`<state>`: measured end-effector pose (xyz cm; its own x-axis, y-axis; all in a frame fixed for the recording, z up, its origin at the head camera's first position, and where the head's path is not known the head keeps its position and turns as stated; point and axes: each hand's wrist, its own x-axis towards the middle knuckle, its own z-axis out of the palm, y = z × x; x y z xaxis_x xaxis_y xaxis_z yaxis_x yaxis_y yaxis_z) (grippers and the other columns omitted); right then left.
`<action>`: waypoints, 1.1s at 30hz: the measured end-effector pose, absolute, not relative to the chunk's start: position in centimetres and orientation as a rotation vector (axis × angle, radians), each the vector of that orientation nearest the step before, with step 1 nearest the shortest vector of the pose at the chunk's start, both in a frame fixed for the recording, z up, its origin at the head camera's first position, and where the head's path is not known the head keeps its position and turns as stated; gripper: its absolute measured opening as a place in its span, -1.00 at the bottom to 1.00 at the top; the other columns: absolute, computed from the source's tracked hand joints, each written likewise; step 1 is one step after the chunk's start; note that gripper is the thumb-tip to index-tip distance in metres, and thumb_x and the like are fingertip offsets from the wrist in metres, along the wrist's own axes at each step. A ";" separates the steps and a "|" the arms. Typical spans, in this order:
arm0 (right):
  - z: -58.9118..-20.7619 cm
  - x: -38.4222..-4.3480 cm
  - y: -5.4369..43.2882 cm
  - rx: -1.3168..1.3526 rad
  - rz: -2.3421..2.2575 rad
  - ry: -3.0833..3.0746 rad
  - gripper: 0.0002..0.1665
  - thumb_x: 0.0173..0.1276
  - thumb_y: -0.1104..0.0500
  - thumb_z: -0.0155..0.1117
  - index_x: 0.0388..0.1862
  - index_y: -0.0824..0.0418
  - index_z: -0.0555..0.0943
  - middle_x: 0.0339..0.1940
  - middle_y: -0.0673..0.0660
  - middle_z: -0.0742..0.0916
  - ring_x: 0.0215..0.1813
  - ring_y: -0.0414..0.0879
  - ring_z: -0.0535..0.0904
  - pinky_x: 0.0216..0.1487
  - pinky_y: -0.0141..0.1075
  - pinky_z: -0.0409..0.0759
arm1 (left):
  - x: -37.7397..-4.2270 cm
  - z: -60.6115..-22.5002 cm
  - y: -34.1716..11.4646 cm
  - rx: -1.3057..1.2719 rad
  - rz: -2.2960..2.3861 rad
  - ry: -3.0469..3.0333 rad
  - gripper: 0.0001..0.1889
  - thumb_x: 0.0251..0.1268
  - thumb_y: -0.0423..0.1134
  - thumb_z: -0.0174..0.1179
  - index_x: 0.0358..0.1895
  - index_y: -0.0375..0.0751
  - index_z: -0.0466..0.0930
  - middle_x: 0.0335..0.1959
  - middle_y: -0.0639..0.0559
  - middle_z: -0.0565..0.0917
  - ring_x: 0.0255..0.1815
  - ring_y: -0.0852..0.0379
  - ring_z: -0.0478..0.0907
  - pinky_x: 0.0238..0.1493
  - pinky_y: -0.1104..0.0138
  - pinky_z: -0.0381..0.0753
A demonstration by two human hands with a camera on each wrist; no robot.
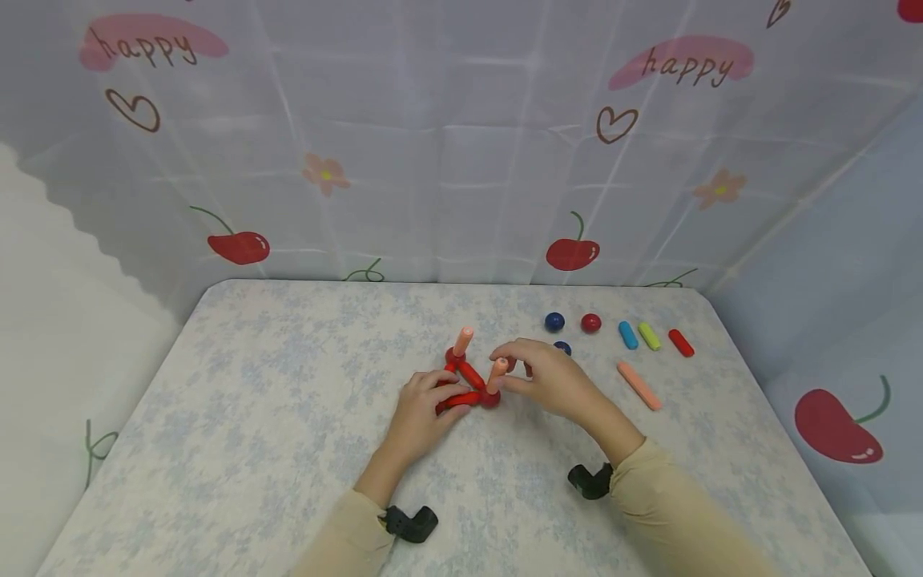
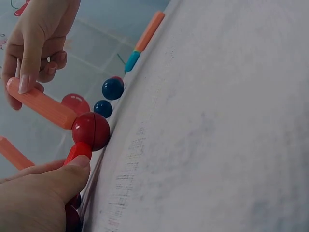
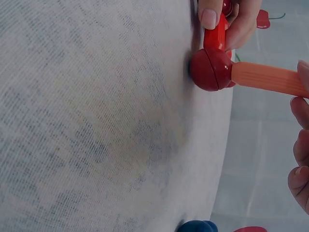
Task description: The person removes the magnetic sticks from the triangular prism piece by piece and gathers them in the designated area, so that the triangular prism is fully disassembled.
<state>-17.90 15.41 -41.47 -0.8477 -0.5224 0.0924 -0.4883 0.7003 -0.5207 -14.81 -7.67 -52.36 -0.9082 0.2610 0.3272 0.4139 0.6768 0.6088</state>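
Note:
Red rods and red balls are joined into a flat frame on the table. My left hand (image 1: pixel 425 413) grips it, thumb and fingers about a red rod (image 2: pixel 78 152). At the near right corner, a red ball (image 3: pixel 210 69) bears an upright orange rod (image 2: pixel 43 104). My right hand (image 1: pixel 551 377) pinches that rod's upper end between thumb and fingertip. A second orange rod (image 1: pixel 464 341) stands on the far ball (image 1: pixel 454 357). Another red rod (image 1: pixel 471 375) runs between these two balls. The left hand hides part of the frame.
On the table's right side lie a loose orange rod (image 1: pixel 638 385), a blue rod (image 1: pixel 628 335), a yellow-green rod (image 1: pixel 650 336) and a red rod (image 1: pixel 681 343). Two blue balls (image 1: pixel 554 322) and a red ball (image 1: pixel 590 323) sit behind my right hand. A curtain (image 1: pixel 440 160) hangs behind the table.

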 end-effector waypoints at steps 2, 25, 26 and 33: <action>-41.6 -17.9 15.6 -0.839 -0.844 2.850 -0.66 0.24 0.00 0.48 0.00 -0.06 0.66 -0.19 -0.13 0.70 -0.24 -0.17 0.53 -0.26 -0.35 0.53 | -14.8 -52.4 -7.7 -0.544 -1.048 -2.673 -0.72 0.18 -0.06 0.42 -0.03 0.05 0.76 0.10 0.08 0.64 0.14 -0.02 0.46 0.20 -0.07 0.42; -43.1 -18.7 19.3 -0.786 -0.781 2.717 -0.78 0.30 0.16 0.42 -0.10 -0.05 0.65 -0.29 -0.16 0.67 -0.39 -0.22 0.47 -0.32 -0.35 0.51 | -14.8 -51.9 -7.0 -0.505 -0.972 -2.697 -0.73 0.20 0.00 0.40 -0.04 0.12 0.76 0.02 0.15 0.69 0.05 0.04 0.47 0.10 -0.01 0.46; -43.1 -18.7 19.1 -0.794 -0.769 2.714 -0.78 0.29 0.16 0.42 -0.10 -0.05 0.66 -0.28 -0.16 0.68 -0.38 -0.23 0.49 -0.29 -0.34 0.53 | -14.8 -51.9 -6.9 -0.501 -0.971 -2.697 -0.74 0.20 0.01 0.40 -0.05 0.13 0.76 0.01 0.16 0.70 0.05 0.04 0.47 0.10 -0.01 0.46; -43.3 -18.9 18.7 -0.841 -0.733 2.718 -0.77 0.29 0.16 0.43 -0.08 -0.02 0.68 -0.16 -0.13 0.73 -0.21 -0.23 0.57 -0.09 -0.22 0.59 | -14.8 -52.0 -6.7 -0.491 -0.971 -2.697 -0.74 0.23 0.02 0.37 -0.03 0.16 0.76 -0.06 0.18 0.72 0.03 0.05 0.46 0.08 0.02 0.44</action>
<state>-18.86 18.67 -43.30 -0.8173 -0.5745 -0.0454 -0.4738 0.7146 -0.5146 -14.81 -6.71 -52.02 -0.9165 0.2320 0.3259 0.3864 0.7238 0.5717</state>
